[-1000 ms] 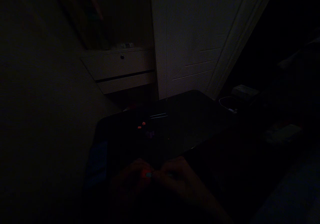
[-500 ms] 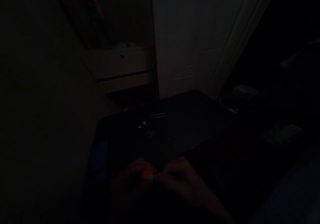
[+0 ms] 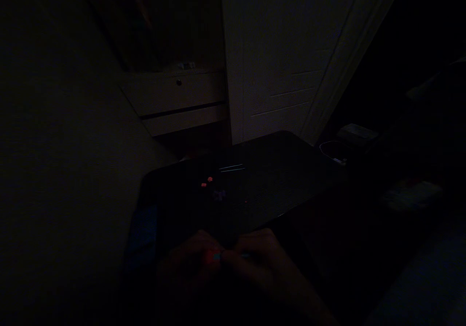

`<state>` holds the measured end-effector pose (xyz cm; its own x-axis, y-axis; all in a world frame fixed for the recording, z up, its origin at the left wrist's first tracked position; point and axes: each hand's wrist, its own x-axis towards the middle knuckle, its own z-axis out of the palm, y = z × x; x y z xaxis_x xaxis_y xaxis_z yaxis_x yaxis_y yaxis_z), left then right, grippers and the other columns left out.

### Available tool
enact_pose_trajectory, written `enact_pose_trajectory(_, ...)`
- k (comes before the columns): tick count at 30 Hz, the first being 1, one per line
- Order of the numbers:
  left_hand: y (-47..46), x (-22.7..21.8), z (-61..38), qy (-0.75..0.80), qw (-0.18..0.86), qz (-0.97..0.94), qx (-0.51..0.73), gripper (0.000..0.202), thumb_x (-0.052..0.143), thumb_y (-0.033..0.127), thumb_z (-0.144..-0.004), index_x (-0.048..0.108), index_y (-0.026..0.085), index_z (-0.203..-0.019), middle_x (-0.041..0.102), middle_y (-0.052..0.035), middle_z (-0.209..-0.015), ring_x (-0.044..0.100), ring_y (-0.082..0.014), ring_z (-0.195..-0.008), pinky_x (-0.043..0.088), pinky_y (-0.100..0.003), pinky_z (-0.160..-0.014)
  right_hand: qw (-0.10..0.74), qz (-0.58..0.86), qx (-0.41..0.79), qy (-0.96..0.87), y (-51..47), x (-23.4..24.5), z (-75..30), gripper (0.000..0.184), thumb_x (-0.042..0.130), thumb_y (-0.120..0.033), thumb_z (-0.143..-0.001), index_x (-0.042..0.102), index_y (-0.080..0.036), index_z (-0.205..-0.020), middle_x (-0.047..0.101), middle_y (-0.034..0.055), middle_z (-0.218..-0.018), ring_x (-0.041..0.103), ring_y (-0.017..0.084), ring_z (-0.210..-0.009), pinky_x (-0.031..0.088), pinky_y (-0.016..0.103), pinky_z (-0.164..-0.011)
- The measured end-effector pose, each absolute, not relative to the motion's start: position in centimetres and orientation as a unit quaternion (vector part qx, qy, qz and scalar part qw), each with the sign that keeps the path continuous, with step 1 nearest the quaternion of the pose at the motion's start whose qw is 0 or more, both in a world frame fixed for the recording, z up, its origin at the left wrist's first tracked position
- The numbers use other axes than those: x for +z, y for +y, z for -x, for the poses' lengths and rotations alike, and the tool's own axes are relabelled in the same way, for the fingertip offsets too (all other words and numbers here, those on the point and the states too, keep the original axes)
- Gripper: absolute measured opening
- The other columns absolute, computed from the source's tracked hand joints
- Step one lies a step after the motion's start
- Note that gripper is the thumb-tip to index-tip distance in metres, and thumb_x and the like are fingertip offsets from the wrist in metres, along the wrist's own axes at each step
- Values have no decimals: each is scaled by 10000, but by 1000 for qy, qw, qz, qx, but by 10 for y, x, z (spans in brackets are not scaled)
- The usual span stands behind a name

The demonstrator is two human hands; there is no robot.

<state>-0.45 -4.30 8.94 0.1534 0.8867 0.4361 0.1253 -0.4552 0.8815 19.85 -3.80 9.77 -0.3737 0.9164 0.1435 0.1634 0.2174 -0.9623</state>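
The room is very dark. My left hand and my right hand meet fingertip to fingertip over the near edge of a dark table. Both are pinched on a small red and teal piece held between them. On the table beyond lie two small red pieces, a faint purple piece and a thin pale rod.
A pale door stands behind the table. Pale drawers hang at the back left. A wall fills the left side. A white cable and pale objects lie in shadow on the right.
My hands have stayed together with only slight finger movement on the small piece. The things on the table have not moved.
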Motion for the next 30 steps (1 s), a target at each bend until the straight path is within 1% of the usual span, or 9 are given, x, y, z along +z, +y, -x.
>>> enact_pose_trajectory(4,-42,85,12,360,363,-688,515,85,796,212,-887,816,247,-962,799,-32,-833,755,-179,-742,613,-230,-667,383,425,510,-642,-39,101,-197,392,704,-419,-941,712,-168,-640,604,-27,-615,544,114,-619,381,238,-603)
enact_pose_trajectory(7,-42,85,14,330,360,-707,512,122,782,210,-899,816,243,-1011,804,-45,-842,761,-193,-749,615,-248,-664,359,440,553,-610,-41,106,-197,384,726,-431,-911,724,-172,-628,610,-21,-614,564,129,-650,389,235,-600)
enact_pose_trajectory(11,-44,85,13,347,358,-697,516,107,783,212,-898,808,239,-999,807,-46,-848,760,-199,-740,605,-262,-652,355,453,579,-577,-42,111,-200,379,744,-461,-885,727,-180,-630,641,-13,-680,584,137,-706,407,234,-634)
enact_pose_trajectory(13,-45,83,13,342,356,-696,521,113,775,211,-907,805,251,-1009,807,-38,-850,762,-196,-754,604,-265,-672,351,458,586,-569,-42,112,-202,355,755,-456,-877,737,-184,-648,657,-12,-706,587,138,-717,412,232,-640)
enact_pose_trajectory(17,-44,79,15,329,358,-707,514,118,756,201,-925,798,261,-1017,799,-28,-863,756,-181,-756,600,-252,-666,315,470,596,-570,-41,107,-205,366,786,-479,-858,737,-184,-648,647,-12,-698,583,140,-717,415,234,-640)
enact_pose_trajectory(21,-44,77,18,353,349,-697,518,71,770,244,-918,808,264,-975,791,-20,-838,736,-174,-740,594,-259,-668,315,476,592,-568,-39,104,-209,401,805,-519,-841,728,-189,-626,640,-8,-699,588,151,-750,425,239,-661)
enact_pose_trajectory(25,-44,77,18,382,375,-693,483,68,807,270,-871,831,257,-933,798,-41,-817,729,-200,-713,594,-293,-643,316,449,613,-569,-37,109,-209,453,753,-532,-881,695,-184,-597,609,-17,-642,562,133,-686,397,241,-628)
enact_pose_trajectory(28,-46,78,15,391,392,-682,478,82,805,273,-862,836,251,-934,803,-54,-815,734,-221,-708,596,-312,-626,315,444,613,-572,-37,112,-206,473,752,-553,-876,682,-181,-592,590,-25,-605,545,127,-659,378,242,-612)
enact_pose_trajectory(30,-48,78,13,396,392,-676,482,85,798,269,-862,835,249,-936,805,-57,-817,737,-226,-707,598,-318,-627,322,445,611,-570,-37,113,-205,464,758,-552,-872,685,-181,-603,593,-26,-614,549,128,-672,379,239,-618)
